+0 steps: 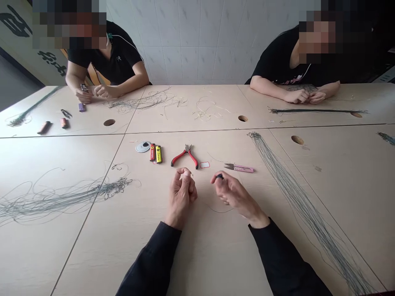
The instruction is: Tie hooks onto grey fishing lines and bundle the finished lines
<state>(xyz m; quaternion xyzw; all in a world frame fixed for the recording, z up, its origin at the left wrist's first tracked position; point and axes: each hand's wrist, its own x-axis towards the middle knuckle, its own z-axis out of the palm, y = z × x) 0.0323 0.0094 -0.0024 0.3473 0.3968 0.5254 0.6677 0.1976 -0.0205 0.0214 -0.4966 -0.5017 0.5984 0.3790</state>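
My left hand (181, 191) is closed in a pinch, with the tip of a thin cord (192, 174) poking out by the thumb. To its right, my right hand (233, 193) curls around a small dark object (219, 176), mostly hidden by the fingers. A loose strand of thin cord (220, 211) curves over the table below the hands. Just beyond my left hand lie red-handled pliers (186, 156), jaws pointing away. Pink thread snips (240, 167) rest beyond my right hand, next to a small red-edged white label (204, 165).
A red lighter (152, 152), a yellow lighter (158, 154) and a round silvery disc (142, 146) lie left of the pliers. Grey-green cord bundles spread at left (61, 201) and right (296, 197). Across the table (123, 255), two people in black shirts work with their hands.
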